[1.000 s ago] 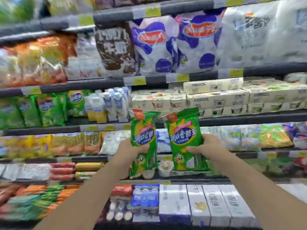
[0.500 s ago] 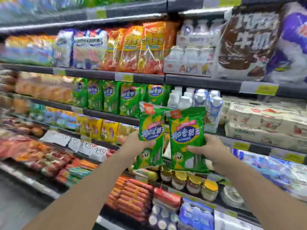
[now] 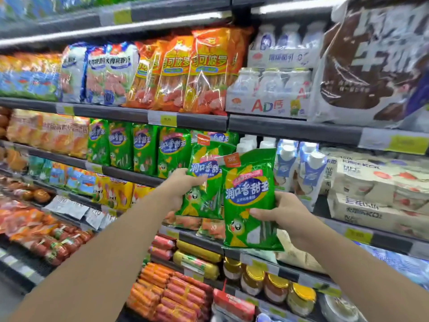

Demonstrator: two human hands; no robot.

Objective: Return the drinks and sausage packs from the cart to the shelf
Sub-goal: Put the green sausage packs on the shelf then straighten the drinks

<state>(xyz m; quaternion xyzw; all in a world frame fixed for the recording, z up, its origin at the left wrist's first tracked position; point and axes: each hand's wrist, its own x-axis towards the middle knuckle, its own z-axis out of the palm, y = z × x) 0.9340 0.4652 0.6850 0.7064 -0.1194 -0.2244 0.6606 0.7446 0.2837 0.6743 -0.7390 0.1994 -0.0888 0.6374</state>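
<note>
Head view shows two green sausage packs held up in front of the shelf (image 3: 130, 174), one in each hand. The left hand (image 3: 180, 189) grips the left pack (image 3: 204, 182) by its left edge, fingers curled behind it and thumb across the front. The right hand (image 3: 282, 211) pinches the right pack (image 3: 249, 201) at its right edge, thumb on the front. The right pack overlaps the left one and sits nearer the camera.

A row of matching green packs (image 3: 139, 147) stands on the shelf just to the left, and that looks like the intended spot. The risks, as I judge them:
- The wrappers look glossy, so an edge grip could slip and a pack could drop onto the jars (image 3: 276, 287) below.
- The row looks tightly filled, so pushing a pack in could tip its neighbours forward off the ledge.
- The white bottles (image 3: 285, 163) stand just behind the right pack, and a careless swing could knock them over.
</note>
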